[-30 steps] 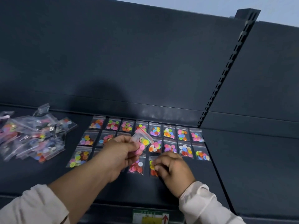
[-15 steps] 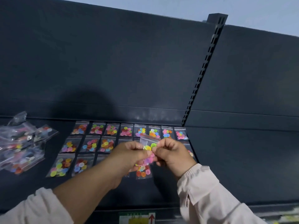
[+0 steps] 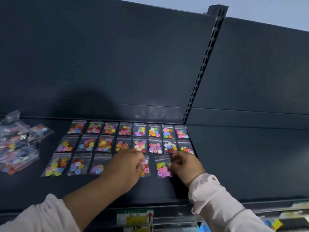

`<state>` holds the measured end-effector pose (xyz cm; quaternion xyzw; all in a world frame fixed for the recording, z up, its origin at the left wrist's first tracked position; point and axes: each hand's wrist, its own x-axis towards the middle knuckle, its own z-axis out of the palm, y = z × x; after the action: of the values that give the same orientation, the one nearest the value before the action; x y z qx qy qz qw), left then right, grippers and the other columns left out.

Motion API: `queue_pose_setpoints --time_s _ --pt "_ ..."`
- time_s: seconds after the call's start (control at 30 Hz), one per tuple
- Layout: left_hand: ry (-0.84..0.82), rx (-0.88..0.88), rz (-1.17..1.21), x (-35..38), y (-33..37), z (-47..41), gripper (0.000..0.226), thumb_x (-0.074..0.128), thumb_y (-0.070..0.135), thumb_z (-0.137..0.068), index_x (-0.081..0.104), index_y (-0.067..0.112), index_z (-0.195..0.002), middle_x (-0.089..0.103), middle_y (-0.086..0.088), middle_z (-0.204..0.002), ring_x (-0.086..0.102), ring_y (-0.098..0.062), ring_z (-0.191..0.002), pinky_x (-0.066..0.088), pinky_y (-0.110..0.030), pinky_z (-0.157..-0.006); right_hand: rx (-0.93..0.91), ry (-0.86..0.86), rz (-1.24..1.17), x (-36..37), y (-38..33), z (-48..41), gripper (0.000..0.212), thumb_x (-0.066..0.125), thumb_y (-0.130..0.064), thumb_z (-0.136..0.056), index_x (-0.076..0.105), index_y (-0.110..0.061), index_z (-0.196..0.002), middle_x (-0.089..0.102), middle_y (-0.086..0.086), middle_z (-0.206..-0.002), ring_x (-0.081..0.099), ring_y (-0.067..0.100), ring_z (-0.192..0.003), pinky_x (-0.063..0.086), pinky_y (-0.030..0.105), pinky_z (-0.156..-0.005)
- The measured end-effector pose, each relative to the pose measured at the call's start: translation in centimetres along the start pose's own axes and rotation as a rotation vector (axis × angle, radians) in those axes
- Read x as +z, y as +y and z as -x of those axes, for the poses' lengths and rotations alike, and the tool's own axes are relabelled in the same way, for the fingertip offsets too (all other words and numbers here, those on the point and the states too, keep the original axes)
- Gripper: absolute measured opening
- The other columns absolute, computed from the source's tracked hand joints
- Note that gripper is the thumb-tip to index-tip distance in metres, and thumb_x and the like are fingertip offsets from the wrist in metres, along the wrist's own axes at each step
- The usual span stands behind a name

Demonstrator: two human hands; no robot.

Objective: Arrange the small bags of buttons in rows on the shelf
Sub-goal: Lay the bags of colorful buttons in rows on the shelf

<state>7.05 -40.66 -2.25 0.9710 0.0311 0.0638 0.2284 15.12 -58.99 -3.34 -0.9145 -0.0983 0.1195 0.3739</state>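
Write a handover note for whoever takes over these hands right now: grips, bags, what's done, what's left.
Right grip pinches the right edge of the front row's rightmost bag, which lies on the shelf.
Left grip has curled fingers on the neighbouring bag; pinch or press, unclear.
Done: back row and middle row, eight bags each; front row partly filled.
Left: extend the front row rightward, feeding from the loose pile at the shelf's left end.

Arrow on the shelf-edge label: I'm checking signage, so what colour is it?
Red; the arrow shows best in the head view.
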Motion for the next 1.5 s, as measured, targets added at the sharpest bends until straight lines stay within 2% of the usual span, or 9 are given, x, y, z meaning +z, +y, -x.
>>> queue_pose_setpoints --time_s 0.1,0.27,0.43,0.77,0.9,1.03,1.2,1.33,1.5 --pt "0.001 0.095 -0.094 1.0 -0.6 0.0 0.018 0.048 0.027 -0.094 0.063 0.02 -0.1 0.057 0.008 -0.099 0.045 -0.009 -0.094 0.042 -0.026 -0.08 -0.194 0.111 0.346 -0.6 0.1 0.9 0.03 0.059 -0.023 -0.086 0.06 -0.022 -0.116 0.062 -0.003 -0.114 0.059 0.016 -0.105 0.038 0.015 -0.084" --pt "-0.012 0.184 -0.177 2.3 -1.2 -0.1 0.022 0.045 0.023 -0.094 0.065 0.018 -0.101 0.061 0.004 -0.101 0.049 -0.013 -0.097 0.042 -0.029 -0.086 -0.458 -0.025 0.434 0.6 0.9 1.3 0.018 0.055 -0.018 -0.088 0.068 -0.021 -0.101 0.063 -0.006 -0.11 0.049 0.018 -0.107 0.039 0.019 -0.09" --pt "-0.044 0.186 -0.265 2.9 -1.8 -0.2 0.023 0.049 0.017 -0.092 0.063 0.019 -0.11 0.06 0.003 -0.111 0.051 -0.017 -0.1 0.043 -0.032 -0.09 -0.484 -0.011 0.383 2.0 0.8 0.8 0.017 0.06 -0.02 -0.086 0.07 -0.021 -0.099 0.065 -0.004 -0.109 0.05 0.019 -0.106 0.038 0.019 -0.09" --pt "-0.039 0.23 -0.274 3.1 -3.2 -0.5 0.036 0.05 -0.002 -0.08 0.064 0.02 -0.106 0.062 0.004 -0.105 0.053 -0.015 -0.094 0.048 -0.033 -0.083 -0.483 -0.044 0.396 2.5 0.1 0.4 0.02 0.06 -0.027 -0.086 0.069 -0.023 -0.103 0.06 -0.003 -0.11 0.047 0.017 -0.111 0.034 0.015 -0.09" --pt "-0.005 0.235 -0.254 2.2 -3.1 -0.5 0.026 0.052 0.003 -0.082 0.064 0.017 -0.1 0.062 0.002 -0.101 0.054 -0.016 -0.093 0.048 -0.034 -0.082 -0.461 -0.008 0.396 1.7 -0.8 0.5 0.024 0.058 -0.03 -0.089 0.066 -0.022 -0.11 0.059 -0.002 -0.113 0.048 0.017 -0.111 0.031 0.014 -0.087" --pt "0.093 0.268 -0.258 0.2 -3.9 0.0 0.018 0.06 0.012 -0.081 0.068 0.017 -0.097 0.065 0.001 -0.097 0.058 -0.018 -0.094 0.049 -0.036 -0.085 -0.491 0.008 0.456 0.8 -2.9 0.6 0.031 0.056 -0.027 -0.089 0.06 -0.022 -0.119 0.058 0.0 -0.12 0.048 0.02 -0.115 0.037 0.02 -0.096" --pt "0.189 0.187 -0.316 -3.5 -5.9 1.9 0.024 0.073 0.02 -0.069 0.07 0.013 -0.092 0.067 -0.002 -0.087 0.063 -0.023 -0.081 0.052 -0.032 -0.073 -0.563 -0.006 0.547 2.0 -7.0 0.6 0.045 0.054 -0.033 -0.089 0.046 -0.027 -0.133 0.047 -0.003 -0.136 0.038 0.022 -0.127 0.033 0.027 -0.106" --pt "0.243 0.049 -0.358 -7.0 -9.0 3.9 0.035 0.067 0.025 -0.071 0.067 0.01 -0.102 0.067 -0.008 -0.098 0.063 -0.029 -0.089 0.053 -0.039 -0.081 -0.659 -0.049 0.579 4.9 -11.0 0.6 0.055 0.053 -0.037 -0.089 0.036 -0.026 -0.14 0.034 -0.002 -0.148 0.031 0.023 -0.135 0.027 0.031 -0.113" --pt "0.282 -0.111 -0.418 -11.1 -14.0 7.3 0.038 0.068 0.029 -0.079 0.064 0.011 -0.112 0.065 -0.01 -0.107 0.062 -0.031 -0.097 0.05 -0.042 -0.087 -0.792 -0.083 0.525 9.7 -16.5 0.8 0.055 0.054 -0.037 -0.089 0.039 -0.024 -0.14 0.036 -0.003 -0.147 0.032 0.021 -0.135 0.026 0.029 -0.113"
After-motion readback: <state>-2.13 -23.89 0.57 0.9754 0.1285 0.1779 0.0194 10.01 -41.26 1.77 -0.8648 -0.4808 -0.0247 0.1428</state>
